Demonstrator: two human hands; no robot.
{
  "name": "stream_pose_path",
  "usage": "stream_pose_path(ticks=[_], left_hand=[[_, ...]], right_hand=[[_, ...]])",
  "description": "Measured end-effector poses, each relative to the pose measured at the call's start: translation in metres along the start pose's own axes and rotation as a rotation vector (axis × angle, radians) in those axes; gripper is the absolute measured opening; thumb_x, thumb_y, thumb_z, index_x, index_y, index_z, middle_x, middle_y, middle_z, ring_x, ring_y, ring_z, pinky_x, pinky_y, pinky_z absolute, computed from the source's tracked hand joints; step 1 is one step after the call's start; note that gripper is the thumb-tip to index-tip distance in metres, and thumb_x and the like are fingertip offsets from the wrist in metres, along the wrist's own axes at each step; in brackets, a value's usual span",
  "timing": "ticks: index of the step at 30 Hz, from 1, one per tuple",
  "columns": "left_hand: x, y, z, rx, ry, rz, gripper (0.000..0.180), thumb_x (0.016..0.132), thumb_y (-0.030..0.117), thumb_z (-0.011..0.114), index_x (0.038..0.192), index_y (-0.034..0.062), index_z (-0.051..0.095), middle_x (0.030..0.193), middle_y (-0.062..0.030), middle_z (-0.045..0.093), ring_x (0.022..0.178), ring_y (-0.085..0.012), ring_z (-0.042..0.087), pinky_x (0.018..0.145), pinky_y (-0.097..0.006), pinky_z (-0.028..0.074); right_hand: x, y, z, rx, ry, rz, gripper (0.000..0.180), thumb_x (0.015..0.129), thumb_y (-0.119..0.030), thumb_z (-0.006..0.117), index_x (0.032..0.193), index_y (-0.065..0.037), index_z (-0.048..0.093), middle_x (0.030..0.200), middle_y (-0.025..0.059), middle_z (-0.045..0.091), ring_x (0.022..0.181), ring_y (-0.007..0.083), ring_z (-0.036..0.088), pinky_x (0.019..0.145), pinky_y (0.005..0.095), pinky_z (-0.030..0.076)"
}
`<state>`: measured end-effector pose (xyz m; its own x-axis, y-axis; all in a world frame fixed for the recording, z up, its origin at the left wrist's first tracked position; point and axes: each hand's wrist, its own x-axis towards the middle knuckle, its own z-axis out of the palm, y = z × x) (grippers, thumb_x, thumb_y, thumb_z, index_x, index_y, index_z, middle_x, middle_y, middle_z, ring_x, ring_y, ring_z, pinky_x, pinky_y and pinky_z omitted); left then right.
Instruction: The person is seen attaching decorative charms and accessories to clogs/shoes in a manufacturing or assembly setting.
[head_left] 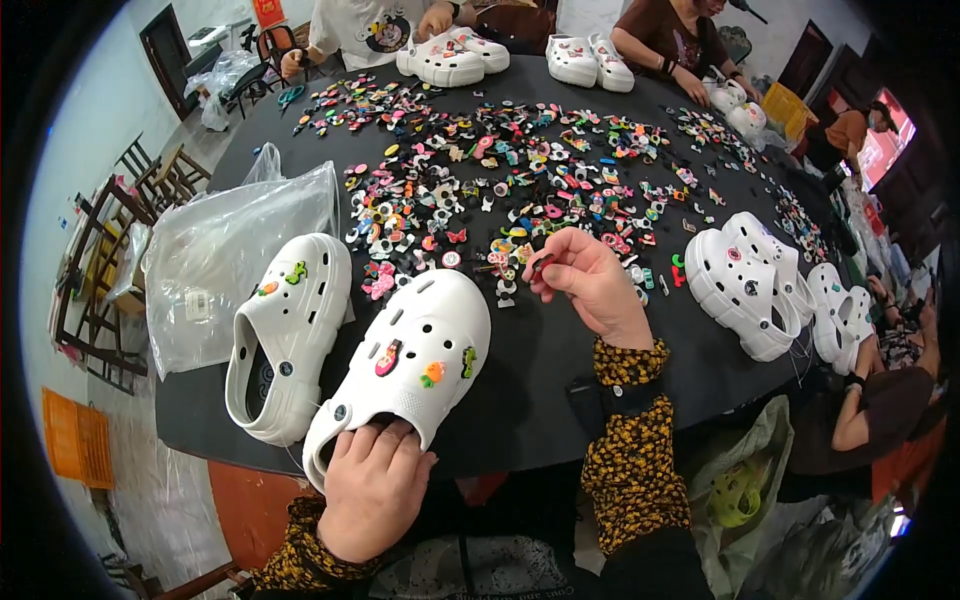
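My left hand (372, 495) has its fingers tucked inside the heel opening of a white clog (450, 310), holding it at the table's near edge. On that clog's upper sit a pink-and-dark charm (387, 358), an orange carrot-like charm (432, 375) and a green charm (469, 362). Just beyond its toe, my right hand (595, 290) pinches a small dark red shoe charm (543, 266) between thumb and fingers, its shape partly hidden. A second white clog (325, 285) with orange and green charms stands to the left.
Loose colourful charms (480, 190) cover much of the black table (530, 400). A clear plastic bag (240, 260) lies at left. White clogs (740, 285) stand at right, others (445, 62) at the far side. Several people work around the table. An orange crate (78, 437) is on the floor.
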<state>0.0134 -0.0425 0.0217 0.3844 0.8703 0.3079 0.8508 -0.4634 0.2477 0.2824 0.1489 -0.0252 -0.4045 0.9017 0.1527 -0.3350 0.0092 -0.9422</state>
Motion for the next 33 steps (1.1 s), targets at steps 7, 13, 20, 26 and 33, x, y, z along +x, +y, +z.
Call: stream_pose_path(ticks=[7, 13, 20, 26, 33], left_hand=[[-0.003, 0.006, 0.006, 0.043, 0.043, 0.025, 0.028, 0.066, 0.008, 0.077, 0.089, 0.0013, 0.063, 0.093, -0.0121, 0.064, 0.084, -0.0288, 0.058, 0.075, -0.042, 0.045], [-0.004, 0.006, 0.009, 0.049, 0.063, 0.036, 0.028, 0.065, 0.008, 0.077, 0.089, 0.0007, 0.063, 0.092, -0.0122, 0.064, 0.084, -0.0287, 0.059, 0.075, -0.041, 0.046], [-0.002, 0.004, 0.014, 0.043, 0.106, 0.049, 0.027, 0.066, 0.007, 0.076, 0.087, -0.0007, 0.062, 0.089, -0.013, 0.064, 0.082, -0.03, 0.059, 0.074, -0.042, 0.047], [0.002, 0.003, 0.015, -0.005, 0.156, 0.043, 0.023, 0.068, 0.007, 0.075, 0.085, -0.0008, 0.061, 0.087, -0.0127, 0.063, 0.08, -0.0299, 0.059, 0.072, -0.04, 0.048], [0.002, -0.007, 0.013, -0.041, 0.195, -0.006, 0.021, 0.069, 0.008, 0.075, 0.083, 0.0011, 0.062, 0.084, -0.0105, 0.063, 0.077, -0.0277, 0.06, 0.07, -0.039, 0.048]], right_hand=[[0.001, 0.008, 0.034, 0.168, -0.043, -0.011, 0.022, 0.09, -0.007, 0.066, 0.111, -0.005, 0.058, 0.088, 0.0024, 0.065, 0.072, 0.0097, 0.062, 0.058, 0.0211, 0.048], [-0.007, 0.006, 0.06, 0.022, -0.061, -0.011, 0.024, 0.091, -0.005, 0.065, 0.115, -0.005, 0.059, 0.086, -0.0015, 0.064, 0.073, 0.004, 0.057, 0.064, 0.0195, 0.046], [-0.013, 0.002, 0.064, -0.146, -0.1, -0.107, 0.016, 0.091, 0.001, 0.061, 0.107, -0.001, 0.063, 0.092, 0.001, 0.066, 0.083, 0.0069, 0.061, 0.074, 0.0221, 0.05], [-0.013, 0.001, 0.059, -0.063, -0.141, 0.001, 0.02, 0.09, 0.003, 0.061, 0.11, 0.002, 0.062, 0.101, 0.0034, 0.065, 0.092, 0.0091, 0.061, 0.081, 0.0241, 0.05], [-0.01, 0.005, 0.065, -0.092, -0.158, 0.022, 0.029, 0.089, 0.004, 0.061, 0.118, 0.004, 0.057, 0.107, 0.0062, 0.064, 0.096, 0.0102, 0.06, 0.084, 0.0244, 0.049]])
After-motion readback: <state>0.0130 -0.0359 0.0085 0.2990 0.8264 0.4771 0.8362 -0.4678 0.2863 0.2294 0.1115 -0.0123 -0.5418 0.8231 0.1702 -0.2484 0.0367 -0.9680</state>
